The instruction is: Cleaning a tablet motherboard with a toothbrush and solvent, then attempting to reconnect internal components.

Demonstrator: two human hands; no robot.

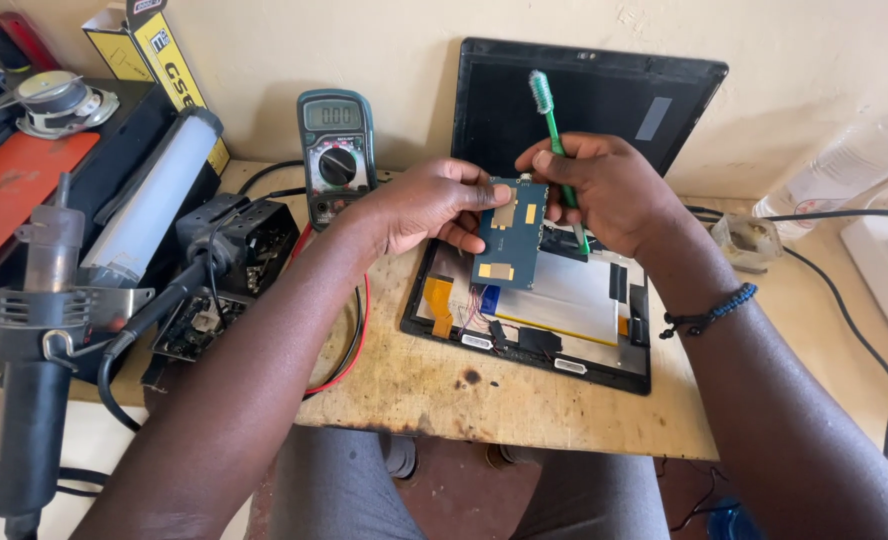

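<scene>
Bench, far left: a hot-air gun (34, 330) hangs in its holder beside a black station (234, 240), both untouched. A multimeter (336, 150) stands against the wall behind them, its red and black leads trailing down over the wooden table (484, 390).

Your left hand (426, 205) is closed in a pinch on the left edge of a small blue circuit board (510, 235), thumb over the face and fingers behind. You hold the board upright, lifted clear of the opened tablet (539, 320) that lies face down below it.

The tablet's back is off: the silver battery pack, an orange flex cable and fine wires are exposed. The detached dark cover (584, 100) leans against the wall behind.

Your right hand (604, 190) is curled shut around a green toothbrush (554, 120), bristles pointing up and away from the board, fingertips near the board's top right edge.

Judgement: disassembly is done and the board is out. The brush head is not on the board, so scrubbing is not under way in this frame; reassembly remains.

Far right: a clear plastic bottle (844, 165) and a black cable across the table.
</scene>
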